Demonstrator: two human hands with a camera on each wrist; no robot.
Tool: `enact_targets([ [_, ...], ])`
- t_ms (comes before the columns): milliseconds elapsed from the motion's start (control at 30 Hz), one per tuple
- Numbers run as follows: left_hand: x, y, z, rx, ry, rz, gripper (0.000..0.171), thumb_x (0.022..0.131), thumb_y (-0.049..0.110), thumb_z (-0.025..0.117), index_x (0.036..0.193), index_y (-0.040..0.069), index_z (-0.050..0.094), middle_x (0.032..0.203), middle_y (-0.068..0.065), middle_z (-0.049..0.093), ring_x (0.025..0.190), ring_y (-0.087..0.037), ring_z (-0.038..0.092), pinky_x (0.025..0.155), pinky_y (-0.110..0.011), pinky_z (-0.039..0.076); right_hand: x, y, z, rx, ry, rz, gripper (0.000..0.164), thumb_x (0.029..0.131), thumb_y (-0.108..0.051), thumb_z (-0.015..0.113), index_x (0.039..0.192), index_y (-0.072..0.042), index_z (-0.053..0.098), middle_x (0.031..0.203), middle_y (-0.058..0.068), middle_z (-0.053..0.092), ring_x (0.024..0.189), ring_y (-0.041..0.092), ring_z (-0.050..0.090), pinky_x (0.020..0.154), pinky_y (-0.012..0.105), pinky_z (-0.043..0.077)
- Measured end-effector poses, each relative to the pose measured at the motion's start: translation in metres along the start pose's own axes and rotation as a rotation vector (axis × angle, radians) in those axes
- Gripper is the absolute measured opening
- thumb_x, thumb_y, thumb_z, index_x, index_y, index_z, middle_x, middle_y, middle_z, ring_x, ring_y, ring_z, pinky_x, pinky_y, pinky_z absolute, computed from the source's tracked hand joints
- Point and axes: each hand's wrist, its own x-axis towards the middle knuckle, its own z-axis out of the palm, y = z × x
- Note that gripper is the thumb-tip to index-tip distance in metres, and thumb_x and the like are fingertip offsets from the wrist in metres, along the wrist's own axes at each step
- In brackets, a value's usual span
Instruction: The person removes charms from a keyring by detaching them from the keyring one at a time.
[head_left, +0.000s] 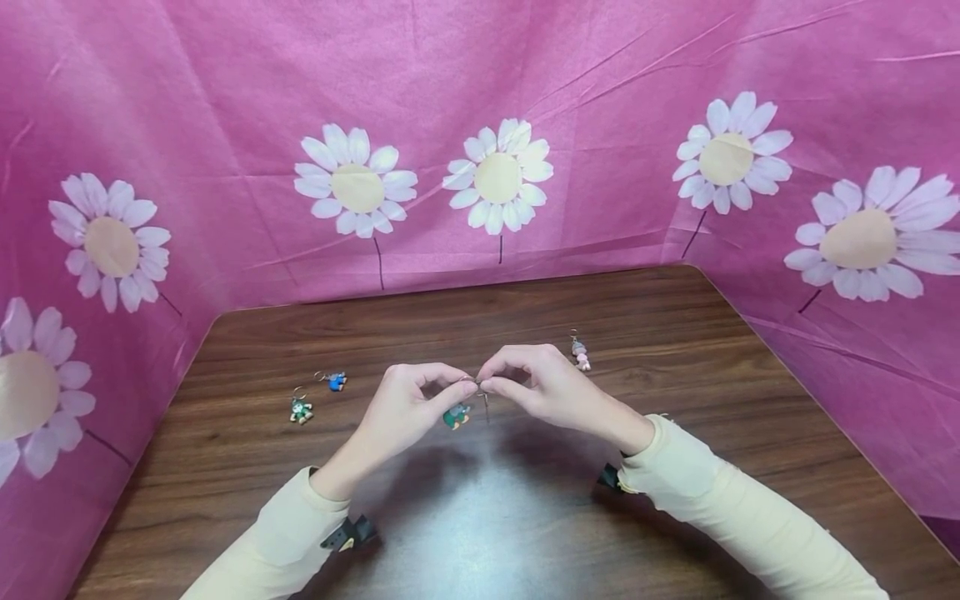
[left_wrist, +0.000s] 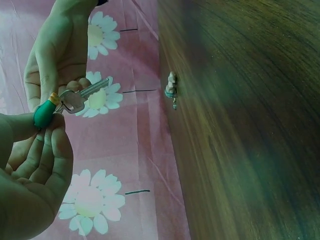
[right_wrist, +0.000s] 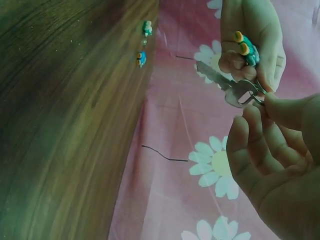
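Note:
Above the table, my left hand (head_left: 405, 408) and right hand (head_left: 547, 387) meet fingertip to fingertip at a small metal key ring (right_wrist: 260, 89). The left thumb and fingers pinch the ring end of a keychain whose green figure (head_left: 455, 417) with orange feet hangs just below them. Thumb and forefinger of the right hand pinch the ring from the other side. A silver key (right_wrist: 235, 94) is looped on the ring, its blade sticking out between the hands in both wrist views. Part of the ring is hidden behind the fingertips.
On the wooden table (head_left: 480, 533), a blue figure keychain (head_left: 337, 382) and a green-and-cream one (head_left: 302, 410) lie to the left. A pink-and-grey keychain (head_left: 581, 353) lies beyond the right hand. A pink flowered cloth (head_left: 450, 83) surrounds the table's back and sides.

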Motion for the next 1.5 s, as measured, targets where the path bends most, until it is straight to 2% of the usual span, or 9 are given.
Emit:
enact_targets([
  [233, 0.0007, 0.0044, -0.0017, -0.059, 0.011, -0.022, 0.012, 0.096, 0.025, 0.074, 0.098, 0.015, 0.078, 0.068, 0.009, 0.071, 0.060, -0.013, 0.068, 0.064, -0.028, 0.057, -0.0023, 0.0059, 0.0062, -0.033, 0.068, 0.014, 0.007, 0.096, -0.012, 0.073, 0.103, -0.014, 0.074, 0.089, -0.009, 0.071, 0.078, 0.008, 0.065, 0.067, 0.026, 0.053],
  [367, 0.0013, 0.0065, -0.0036, -0.115, 0.006, -0.041, 0.011, 0.096, 0.023, 0.073, 0.098, 0.013, 0.078, 0.071, 0.005, 0.072, 0.061, -0.018, 0.069, 0.063, -0.032, 0.058, -0.0035, 0.0078, 0.0067, -0.001, 0.080, 0.026, 0.007, 0.096, -0.011, 0.073, 0.102, -0.013, 0.074, 0.087, -0.009, 0.071, 0.077, 0.010, 0.065, 0.065, 0.028, 0.053],
  [500, 0.0013, 0.0054, -0.0037, -0.091, -0.014, -0.067, 0.014, 0.096, 0.024, 0.073, 0.099, 0.011, 0.078, 0.070, 0.006, 0.072, 0.063, -0.015, 0.069, 0.068, -0.028, 0.057, -0.0041, 0.0076, 0.0056, 0.116, 0.107, 0.056, 0.007, 0.095, -0.007, 0.072, 0.101, -0.010, 0.074, 0.085, -0.001, 0.070, 0.074, 0.019, 0.065, 0.062, 0.030, 0.055],
  [600, 0.0007, 0.0052, -0.0029, -0.056, -0.022, -0.085, 0.016, 0.095, 0.027, 0.074, 0.099, 0.012, 0.079, 0.067, 0.009, 0.070, 0.063, -0.013, 0.068, 0.071, -0.026, 0.056, -0.0045, 0.0069, 0.0053, 0.194, 0.121, 0.085, 0.008, 0.096, -0.005, 0.071, 0.102, -0.008, 0.073, 0.084, 0.004, 0.070, 0.073, 0.026, 0.066, 0.064, 0.037, 0.059],
  [733, 0.0001, 0.0066, -0.0023, -0.050, -0.027, -0.092, 0.014, 0.095, 0.028, 0.075, 0.098, 0.015, 0.080, 0.067, 0.010, 0.070, 0.063, -0.013, 0.068, 0.070, -0.027, 0.056, -0.0044, 0.0054, 0.0060, 0.212, 0.145, 0.117, 0.009, 0.096, -0.006, 0.071, 0.105, -0.008, 0.073, 0.086, 0.002, 0.072, 0.072, 0.029, 0.069, 0.066, 0.042, 0.060],
  [967, 0.0006, 0.0078, -0.0022, -0.043, -0.024, -0.085, 0.017, 0.094, 0.027, 0.075, 0.100, 0.011, 0.080, 0.067, 0.011, 0.070, 0.063, -0.012, 0.068, 0.072, -0.027, 0.056, -0.0038, 0.0046, 0.0070, 0.221, 0.177, 0.108, 0.010, 0.094, -0.003, 0.072, 0.104, -0.006, 0.072, 0.092, 0.007, 0.074, 0.072, 0.031, 0.069, 0.065, 0.037, 0.061],
  [1100, 0.0006, 0.0079, -0.0027, -0.037, -0.028, -0.081, 0.015, 0.094, 0.027, 0.076, 0.099, 0.014, 0.080, 0.069, 0.011, 0.071, 0.065, -0.011, 0.068, 0.070, -0.026, 0.056, -0.0035, 0.0053, 0.0071, 0.182, 0.170, 0.063, 0.012, 0.093, -0.001, 0.073, 0.102, -0.008, 0.074, 0.092, 0.003, 0.074, 0.069, 0.023, 0.068, 0.062, 0.033, 0.059],
  [1333, 0.0016, 0.0080, -0.0044, 0.004, -0.042, -0.036, 0.012, 0.094, 0.027, 0.075, 0.099, 0.017, 0.080, 0.072, 0.012, 0.071, 0.066, -0.009, 0.068, 0.067, -0.027, 0.056, -0.0020, 0.0084, 0.0050, -0.023, 0.132, -0.176, 0.019, 0.089, 0.004, 0.075, 0.102, -0.010, 0.074, 0.090, -0.002, 0.073, 0.074, 0.010, 0.064, 0.060, 0.028, 0.057],
  [1500, 0.0016, 0.0080, -0.0052, -0.018, -0.031, -0.039, 0.012, 0.095, 0.026, 0.074, 0.098, 0.016, 0.080, 0.074, 0.010, 0.073, 0.067, -0.010, 0.070, 0.069, -0.029, 0.057, -0.0024, 0.0084, 0.0062, -0.013, 0.111, -0.174, 0.019, 0.090, 0.001, 0.075, 0.104, -0.011, 0.074, 0.092, -0.003, 0.072, 0.076, 0.011, 0.066, 0.061, 0.030, 0.058],
])
